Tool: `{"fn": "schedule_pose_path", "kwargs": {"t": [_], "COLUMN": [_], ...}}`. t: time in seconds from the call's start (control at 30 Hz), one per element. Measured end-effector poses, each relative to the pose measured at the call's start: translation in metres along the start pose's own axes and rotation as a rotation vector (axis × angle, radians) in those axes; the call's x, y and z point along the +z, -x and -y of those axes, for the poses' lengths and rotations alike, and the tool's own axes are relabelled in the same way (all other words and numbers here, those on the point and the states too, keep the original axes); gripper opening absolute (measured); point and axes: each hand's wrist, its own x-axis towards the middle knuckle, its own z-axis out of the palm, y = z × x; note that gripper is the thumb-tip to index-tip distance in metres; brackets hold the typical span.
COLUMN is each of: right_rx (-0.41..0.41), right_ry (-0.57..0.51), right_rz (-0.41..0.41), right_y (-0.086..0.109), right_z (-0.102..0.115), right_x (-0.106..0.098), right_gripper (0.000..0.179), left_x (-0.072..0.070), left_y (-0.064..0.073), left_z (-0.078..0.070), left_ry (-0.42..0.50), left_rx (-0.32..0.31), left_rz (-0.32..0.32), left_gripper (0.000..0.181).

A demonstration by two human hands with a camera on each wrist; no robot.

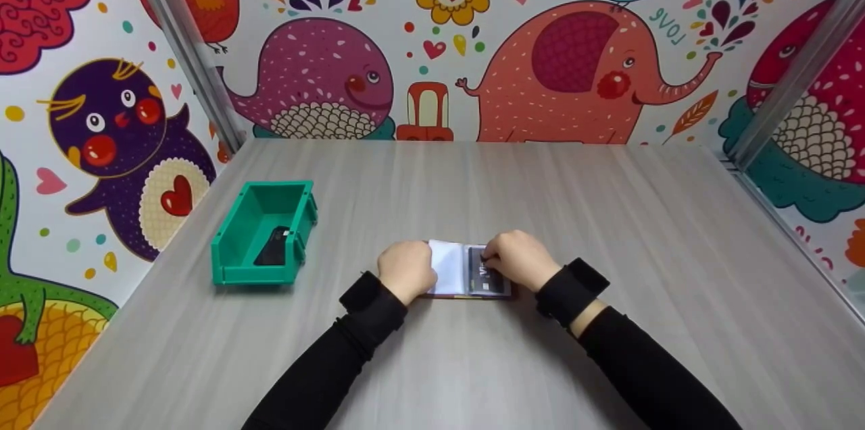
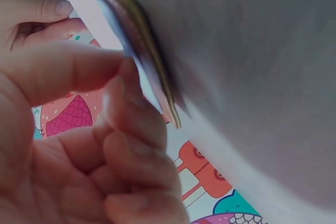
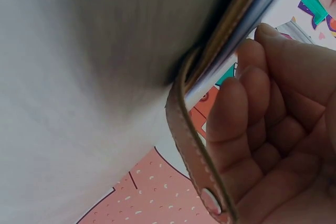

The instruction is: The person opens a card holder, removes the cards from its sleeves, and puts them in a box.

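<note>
A small card holder (image 1: pixel 447 268) lies spread open on the table, with a brown cover and clear plastic sleeves. A black card (image 1: pixel 478 279) with light lettering shows at its right-hand sleeve. My left hand (image 1: pixel 407 270) pinches the left-hand sleeve page between thumb and curled index finger, seen closely in the left wrist view. At the right, my right hand (image 1: pixel 524 259) has curled fingers, with thumb and index finger pinching at the black card's upper edge. In the right wrist view a brown strap (image 3: pixel 190 140) with a round snap hangs off the cover beside the fingers.
A green open-fronted bin (image 1: pixel 253 274) stands on the left of the table, with a black object (image 1: pixel 272 249) inside. Printed wall panels (image 1: pixel 432 44) close off the back and both sides, with metal posts (image 1: pixel 192 58) at the corners.
</note>
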Motion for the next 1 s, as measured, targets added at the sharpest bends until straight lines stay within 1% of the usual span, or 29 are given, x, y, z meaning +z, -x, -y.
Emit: {"fn": "schedule_pose_path", "kwargs": {"t": [0.27,0.57,0.87,1.0], "right_rx": [0.023,0.005,0.004,0.011], "right_ry": [-0.002,0.002,-0.001,-0.009], "right_rz": [0.012,-0.002,-0.007,-0.002], "right_y": [-0.0003,-0.0001,0.0007,0.0002], "right_z": [0.0014,-0.0005,0.0000,0.0000], "right_x": [-0.0003,0.0005,0.0010,0.0007], "right_gripper": [0.006,0.007,0.007,0.006], "left_x": [-0.0008,0.0015,0.0047,0.0053], "left_y": [0.0003,-0.0006,-0.0009,-0.0017], "left_z": [0.0010,0.0031,0.0034,0.0025], "left_ry": [0.021,0.014,-0.016,-0.024], "left_rx": [-0.005,0.009,0.036,0.027], "left_rz": [0.013,-0.035,-0.051,-0.044], "left_gripper": [0.014,0.008,0.013,0.011]}}
